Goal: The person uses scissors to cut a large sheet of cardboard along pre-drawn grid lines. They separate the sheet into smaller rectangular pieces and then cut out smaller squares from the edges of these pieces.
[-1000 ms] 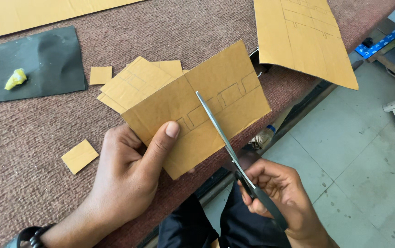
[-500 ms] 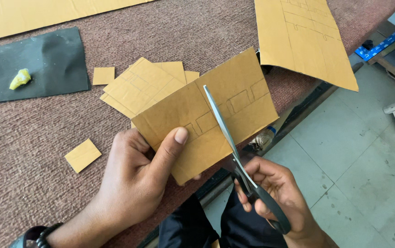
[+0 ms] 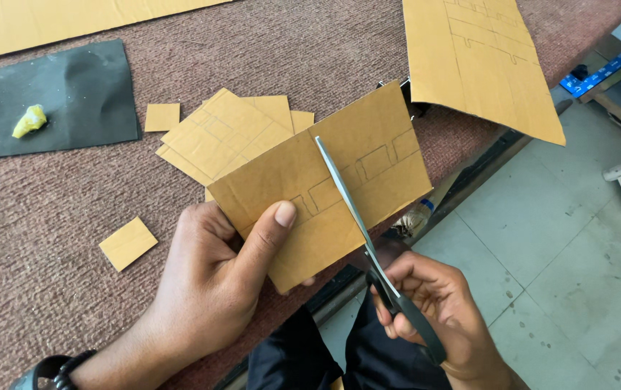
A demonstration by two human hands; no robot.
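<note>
My left hand [image 3: 213, 289] pinches a cardboard piece [image 3: 325, 184]; my right hand [image 3: 436, 310] grips scissors [image 3: 368, 238] mid-cut. If the piece twists, the blades could wander off the pencilled lines.

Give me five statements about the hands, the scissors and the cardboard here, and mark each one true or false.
1. The left hand holds the cardboard piece with its thumb on top. True.
2. The right hand holds a craft knife. False: it holds scissors, with the blade lying across the cardboard piece.
3. Pencilled rectangles are drawn on the held piece. True.
4. The yellow lump lies on the bare brown table covering. False: it lies on a dark sheet.
5. The small cardboard square touches the left hand. False: it lies apart from it on the brown table covering.
</note>
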